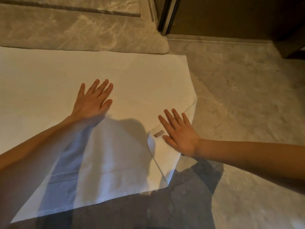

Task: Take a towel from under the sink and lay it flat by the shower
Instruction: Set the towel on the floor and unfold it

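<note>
A white towel [54, 76] lies spread over the marble floor, right up against the raised shower threshold [85, 30]. Its right corner is folded over, showing a small label [158, 134]. My left hand [94, 100] rests palm down on the middle of the towel, fingers spread. My right hand [179, 133] presses flat on the folded corner beside the label, fingers apart. Neither hand grips anything.
A dark metal door frame [166, 15] stands at the shower's right end, with a brown wall and skirting [231, 19] beyond it. Grey marble floor [247, 96] extends to the right. My shadow falls across the towel's near edge.
</note>
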`<state>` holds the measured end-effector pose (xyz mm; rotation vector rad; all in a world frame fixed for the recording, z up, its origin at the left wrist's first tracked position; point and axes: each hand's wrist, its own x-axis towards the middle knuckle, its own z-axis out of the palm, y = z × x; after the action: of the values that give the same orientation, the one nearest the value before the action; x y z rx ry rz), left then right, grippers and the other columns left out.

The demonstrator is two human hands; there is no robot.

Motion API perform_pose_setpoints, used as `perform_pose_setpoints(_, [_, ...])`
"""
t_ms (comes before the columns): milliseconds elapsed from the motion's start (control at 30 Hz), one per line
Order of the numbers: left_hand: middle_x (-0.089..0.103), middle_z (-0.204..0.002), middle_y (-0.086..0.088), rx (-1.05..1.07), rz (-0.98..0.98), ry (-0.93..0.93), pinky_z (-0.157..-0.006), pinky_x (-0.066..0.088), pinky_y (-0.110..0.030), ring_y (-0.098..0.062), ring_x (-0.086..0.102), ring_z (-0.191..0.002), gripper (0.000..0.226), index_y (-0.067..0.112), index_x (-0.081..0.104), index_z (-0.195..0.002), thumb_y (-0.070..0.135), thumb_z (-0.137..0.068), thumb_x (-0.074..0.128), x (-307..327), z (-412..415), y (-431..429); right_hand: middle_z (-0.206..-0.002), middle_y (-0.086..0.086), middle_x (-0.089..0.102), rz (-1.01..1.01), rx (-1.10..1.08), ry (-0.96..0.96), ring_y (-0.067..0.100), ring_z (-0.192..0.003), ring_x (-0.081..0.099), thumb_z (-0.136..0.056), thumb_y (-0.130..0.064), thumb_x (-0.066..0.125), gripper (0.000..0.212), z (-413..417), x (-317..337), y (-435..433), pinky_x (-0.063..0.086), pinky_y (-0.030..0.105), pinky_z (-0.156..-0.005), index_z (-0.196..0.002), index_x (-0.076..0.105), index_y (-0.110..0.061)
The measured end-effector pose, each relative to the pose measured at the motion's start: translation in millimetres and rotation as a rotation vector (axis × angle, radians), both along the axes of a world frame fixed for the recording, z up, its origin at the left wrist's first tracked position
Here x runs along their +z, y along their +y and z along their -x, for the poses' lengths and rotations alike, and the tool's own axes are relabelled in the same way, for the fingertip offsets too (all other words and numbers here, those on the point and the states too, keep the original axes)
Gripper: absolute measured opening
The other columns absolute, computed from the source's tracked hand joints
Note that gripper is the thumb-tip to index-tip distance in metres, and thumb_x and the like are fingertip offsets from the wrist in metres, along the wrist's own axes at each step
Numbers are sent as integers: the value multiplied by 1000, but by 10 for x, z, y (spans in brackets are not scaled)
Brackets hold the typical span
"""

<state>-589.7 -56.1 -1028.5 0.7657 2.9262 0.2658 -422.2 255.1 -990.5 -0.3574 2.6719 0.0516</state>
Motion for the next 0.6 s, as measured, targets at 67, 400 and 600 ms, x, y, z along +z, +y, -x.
perform_pose_setpoints(67, [14, -164, 6, -1, -1, 3, -118, 1, -52, -19, 7, -151, 63, 28, 19, -156, 46, -96, 19, -9, 10, -9, -165, 7, -10, 18, 29, -13, 30, -150, -12, -102, -51, 19, 67, -93, 52, 145, -2, 49, -121, -157, -7, -25])
perform_pose_setpoints(400, [31, -159, -1, -473, -42, 5, -120, 12, -51, -23, 24, -148, 61, 17, 36, -150, 34, -92, 30, 151, -910, 897, -113, 9, 51, 307, 6, 18, 26, -104, 41, -93, -37, 61, 48, 65, 398, 71, 34, 36, -94, -138, 52, -22])
perform_pose_setpoints(600, [26, -161, 0, -543, -57, -39, -120, 13, -48, -21, 19, -149, 59, 17, 31, -153, 31, -97, 20, 44, -955, 938, -103, 7, 58, 426, 20, -77, 27, -100, 44, -89, -25, 68, 23, 141, 453, -118, 37, 38, -90, -109, 66, -14])
